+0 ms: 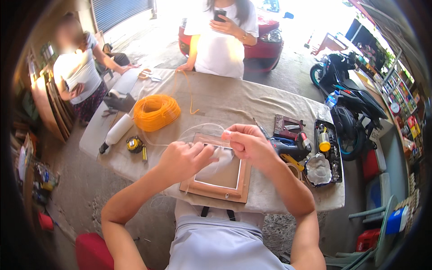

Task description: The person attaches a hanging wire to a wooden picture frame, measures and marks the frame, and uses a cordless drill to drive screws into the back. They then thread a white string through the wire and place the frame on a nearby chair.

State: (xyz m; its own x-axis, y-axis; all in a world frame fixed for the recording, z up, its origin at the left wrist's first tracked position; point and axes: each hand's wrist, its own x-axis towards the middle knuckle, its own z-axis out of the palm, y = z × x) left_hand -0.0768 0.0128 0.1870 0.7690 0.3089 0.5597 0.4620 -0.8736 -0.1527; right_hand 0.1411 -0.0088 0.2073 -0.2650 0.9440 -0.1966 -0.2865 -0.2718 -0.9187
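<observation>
Both hands are raised above a wooden frame [244,182] that lies on the cloth-covered table. A thin clear line [202,125], like nylon string, arcs between them and trails over the table. Closed fingers of my right hand [250,143] pinch the line. My left hand [186,158] is also closed, with its fingertips on the strand near the frame's far side. Something whitish and translucent [219,157] shows between the hands; I cannot make out its shape. The frame's opening is partly hidden by my hands.
Left on the table are a coil of orange rope [157,112], a tape measure [135,145] and a white bottle [118,130]. Right are a staple gun [289,126], a power drill [290,146] and a toolbox [335,168]. Two people [222,40] stand across the table.
</observation>
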